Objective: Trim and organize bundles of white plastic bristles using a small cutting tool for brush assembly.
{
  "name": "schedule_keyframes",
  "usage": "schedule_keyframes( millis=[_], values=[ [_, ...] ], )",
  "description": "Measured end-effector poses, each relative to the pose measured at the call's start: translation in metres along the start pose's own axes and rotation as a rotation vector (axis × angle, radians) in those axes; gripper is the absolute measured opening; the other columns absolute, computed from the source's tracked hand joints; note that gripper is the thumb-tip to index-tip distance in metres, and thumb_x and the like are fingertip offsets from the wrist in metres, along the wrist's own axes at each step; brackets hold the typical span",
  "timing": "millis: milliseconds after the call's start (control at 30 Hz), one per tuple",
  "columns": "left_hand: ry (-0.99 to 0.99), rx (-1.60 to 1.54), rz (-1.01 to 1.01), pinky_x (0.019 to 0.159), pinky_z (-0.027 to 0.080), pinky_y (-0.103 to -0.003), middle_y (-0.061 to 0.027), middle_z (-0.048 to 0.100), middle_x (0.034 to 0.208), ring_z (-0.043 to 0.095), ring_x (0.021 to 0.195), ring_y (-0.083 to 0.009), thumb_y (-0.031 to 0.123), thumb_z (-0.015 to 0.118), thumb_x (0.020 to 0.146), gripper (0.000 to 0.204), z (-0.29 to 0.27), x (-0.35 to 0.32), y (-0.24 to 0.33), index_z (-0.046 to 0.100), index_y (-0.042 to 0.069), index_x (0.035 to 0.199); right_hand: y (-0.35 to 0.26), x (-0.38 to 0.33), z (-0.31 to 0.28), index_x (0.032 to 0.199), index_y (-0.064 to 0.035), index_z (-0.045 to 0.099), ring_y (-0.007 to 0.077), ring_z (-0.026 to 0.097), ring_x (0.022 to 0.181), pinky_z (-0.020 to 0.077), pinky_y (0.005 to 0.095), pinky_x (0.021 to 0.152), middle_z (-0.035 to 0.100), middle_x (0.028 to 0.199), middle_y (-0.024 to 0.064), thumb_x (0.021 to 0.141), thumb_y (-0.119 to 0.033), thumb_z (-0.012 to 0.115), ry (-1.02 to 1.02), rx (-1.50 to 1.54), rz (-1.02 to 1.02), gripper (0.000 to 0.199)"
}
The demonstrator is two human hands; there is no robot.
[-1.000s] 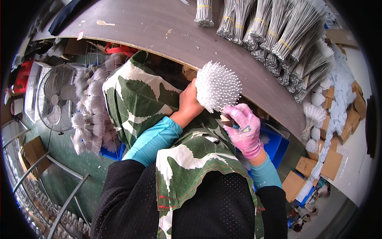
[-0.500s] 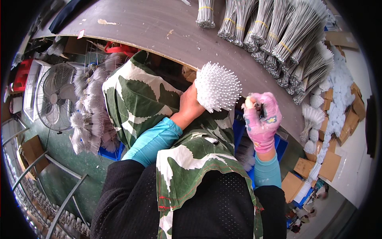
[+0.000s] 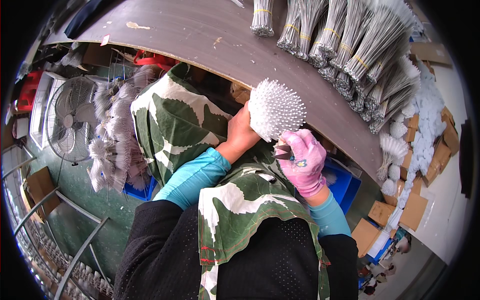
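My left hand (image 3: 241,131), bare, holds a white spiky ball made of many thin bristle tips (image 3: 276,108) just under the edge of the grey table (image 3: 200,40). My right hand (image 3: 301,161) wears a pink glove and grips a small dark tool (image 3: 281,153) whose tip points at the underside of the ball. Both hands work over my lap, which is covered by a green and white leaf-print apron (image 3: 200,150).
Several bundles of grey wire stems (image 3: 350,45) bound with yellow bands lie on the table top. More white fluffy pieces (image 3: 400,145) and cardboard boxes (image 3: 400,210) sit at the right. A floor fan (image 3: 70,117) and finished tufts (image 3: 112,145) stand at the left, a blue bin (image 3: 345,185) under the table.
My gloved right hand swung out to the right of the ball, then came back in under it with the tool. The left hand kept holding the ball in place.
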State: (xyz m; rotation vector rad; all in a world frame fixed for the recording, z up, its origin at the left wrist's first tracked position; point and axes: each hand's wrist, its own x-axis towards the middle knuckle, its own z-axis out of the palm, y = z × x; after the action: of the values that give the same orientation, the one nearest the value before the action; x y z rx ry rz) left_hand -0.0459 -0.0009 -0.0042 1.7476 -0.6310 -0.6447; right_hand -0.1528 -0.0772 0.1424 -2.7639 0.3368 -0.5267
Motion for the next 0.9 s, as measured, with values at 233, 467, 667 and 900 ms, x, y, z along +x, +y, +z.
schedule_keyframes(
  millis=[233, 467, 667, 900],
  values=[
    [-0.006, 0.004, 0.011, 0.077, 0.049, -0.04, -0.0136, 0.064, 0.102, 0.061, 0.095, -0.0344, 0.031, 0.075, 0.071, 0.058, -0.001, -0.003, -0.001, 0.047, 0.011, 0.118, 0.011, 0.011, -0.022, 0.093, -0.0057, 0.058, 0.0171, 0.058, 0.065, 0.0484, 0.0276, 0.057, 0.052, 0.078, 0.0052, 0.074, -0.001, 0.067, 0.254, 0.206, 0.186, 0.021],
    [0.006, -0.046, -0.01, 0.076, 0.049, -0.039, -0.0131, 0.064, 0.1, 0.062, 0.093, -0.0339, 0.031, 0.076, 0.071, 0.05, 0.001, 0.001, 0.002, 0.052, 0.009, 0.109, 0.008, -0.003, -0.032, 0.098, -0.0023, 0.059, 0.0101, 0.056, 0.07, 0.0472, 0.021, 0.064, 0.057, 0.084, 0.0043, 0.078, 0.005, 0.064, -0.015, 0.284, 0.284, 0.022],
    [0.051, -0.166, 0.024, 0.077, 0.049, -0.037, -0.0133, 0.064, 0.099, 0.063, 0.092, -0.0317, 0.027, 0.075, 0.073, 0.045, 0.01, 0.003, -0.018, 0.053, 0.008, 0.106, 0.006, -0.006, -0.033, 0.112, -0.0001, 0.056, 0.0048, 0.051, 0.072, 0.044, 0.0185, 0.065, 0.057, 0.09, 0.0, 0.088, -0.003, 0.059, -0.02, 0.876, 0.757, 0.025],
    [-0.054, -0.484, -0.053, 0.086, 0.046, -0.031, -0.0082, 0.064, 0.109, 0.06, 0.1, -0.0162, 0.014, 0.069, 0.08, 0.044, 0.004, 0.005, -0.012, 0.052, 0.007, 0.12, 0.027, 0.004, -0.056, 0.111, -0.0002, 0.06, 0.0014, 0.044, 0.062, 0.0322, 0.0153, 0.052, 0.055, 0.079, -0.0015, 0.096, -0.049, 0.042, -0.262, 1.203, 0.934, 0.053]
  ],
)
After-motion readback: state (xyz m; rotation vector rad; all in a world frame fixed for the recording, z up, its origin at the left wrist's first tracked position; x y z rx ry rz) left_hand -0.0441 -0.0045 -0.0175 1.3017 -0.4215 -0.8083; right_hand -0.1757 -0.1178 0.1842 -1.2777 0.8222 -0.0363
